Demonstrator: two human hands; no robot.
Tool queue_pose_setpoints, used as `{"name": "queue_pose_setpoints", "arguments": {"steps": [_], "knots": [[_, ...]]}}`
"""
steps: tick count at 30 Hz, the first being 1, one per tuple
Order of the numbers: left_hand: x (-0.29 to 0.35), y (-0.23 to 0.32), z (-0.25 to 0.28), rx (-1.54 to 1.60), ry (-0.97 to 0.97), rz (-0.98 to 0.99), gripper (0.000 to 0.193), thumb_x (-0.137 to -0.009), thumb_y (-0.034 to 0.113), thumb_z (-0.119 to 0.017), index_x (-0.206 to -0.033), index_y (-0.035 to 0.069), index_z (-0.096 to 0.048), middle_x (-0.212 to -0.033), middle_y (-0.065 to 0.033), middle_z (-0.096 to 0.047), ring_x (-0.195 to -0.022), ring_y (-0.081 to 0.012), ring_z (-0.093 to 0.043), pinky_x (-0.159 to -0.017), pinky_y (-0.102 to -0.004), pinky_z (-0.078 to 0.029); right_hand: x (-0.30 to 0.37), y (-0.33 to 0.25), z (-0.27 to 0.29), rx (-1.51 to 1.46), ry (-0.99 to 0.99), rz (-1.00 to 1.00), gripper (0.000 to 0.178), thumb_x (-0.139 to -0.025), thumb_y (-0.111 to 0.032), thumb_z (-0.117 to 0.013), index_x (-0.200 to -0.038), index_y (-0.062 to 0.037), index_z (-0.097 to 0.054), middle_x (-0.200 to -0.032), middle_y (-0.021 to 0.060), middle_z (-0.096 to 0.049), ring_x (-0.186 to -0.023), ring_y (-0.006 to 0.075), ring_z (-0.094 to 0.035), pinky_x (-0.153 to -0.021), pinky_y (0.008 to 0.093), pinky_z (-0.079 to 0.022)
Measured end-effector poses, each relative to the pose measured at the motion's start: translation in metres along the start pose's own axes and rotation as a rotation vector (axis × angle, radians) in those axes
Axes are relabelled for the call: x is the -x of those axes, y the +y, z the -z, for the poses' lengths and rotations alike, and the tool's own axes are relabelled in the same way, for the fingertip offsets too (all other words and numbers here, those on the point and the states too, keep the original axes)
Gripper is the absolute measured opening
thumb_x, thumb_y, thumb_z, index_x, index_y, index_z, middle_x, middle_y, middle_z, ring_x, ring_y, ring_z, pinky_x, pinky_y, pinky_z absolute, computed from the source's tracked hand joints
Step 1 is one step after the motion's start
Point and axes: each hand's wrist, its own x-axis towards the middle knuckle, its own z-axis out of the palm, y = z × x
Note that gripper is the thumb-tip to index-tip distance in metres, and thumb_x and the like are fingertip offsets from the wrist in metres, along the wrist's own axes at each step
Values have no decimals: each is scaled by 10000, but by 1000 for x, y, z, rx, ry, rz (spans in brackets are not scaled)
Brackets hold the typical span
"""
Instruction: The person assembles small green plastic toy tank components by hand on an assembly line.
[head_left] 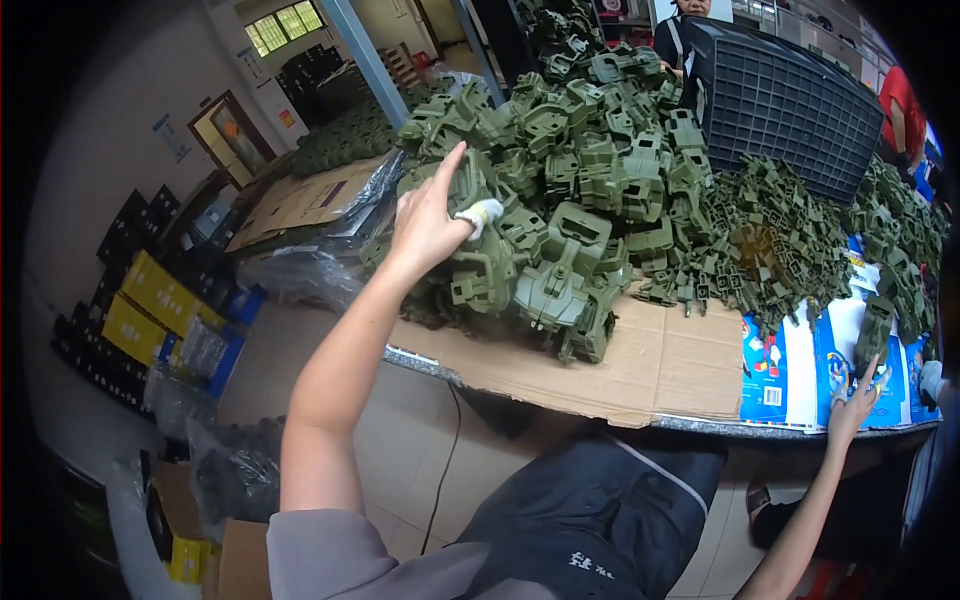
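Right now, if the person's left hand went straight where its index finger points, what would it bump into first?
The left hand would probably meet the heap of olive-green moulded plastic parts; depth is unclear, so which part is uncertain.

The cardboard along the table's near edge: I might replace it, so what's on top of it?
Large green parts are piled on the cardboard, with smaller green pieces overlapping its right side. Its surface beneath them is hidden, as is its back edge.

Left grip (425,222) reaches forward, index finger (449,171) and thumb (480,214) spread; right grip (853,405) stretches far right.
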Motion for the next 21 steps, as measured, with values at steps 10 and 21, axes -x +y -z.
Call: {"name": "queue_pose_setpoints", "arguments": {"steps": [10, 21], "knots": [[50, 51, 10, 960, -108, -414, 844, -675, 140, -772, -1374, 27, -313, -1359, -114, -412, -1198, -236, -450, -1000, -344, -358, 18, -299, 134, -1048, -348, 479, 576, -783, -117, -645, -1300, -10, -415, -1330, 219, -397, -1234, 345, -386, -1007, 400, -312], [175, 73, -118, 1384, -1552, 19, 857, -777, 292, -707, -1414, 125, -158, -1222, -114, -457, -1100, -186, -485, -895, -329, -423, 81, -277, 155, -731, -979, 799, 390, -638, -51, -633, -1019, -38, -552, -852, 100, -585, -799, 284, -605, -706, 370, -492]]}}
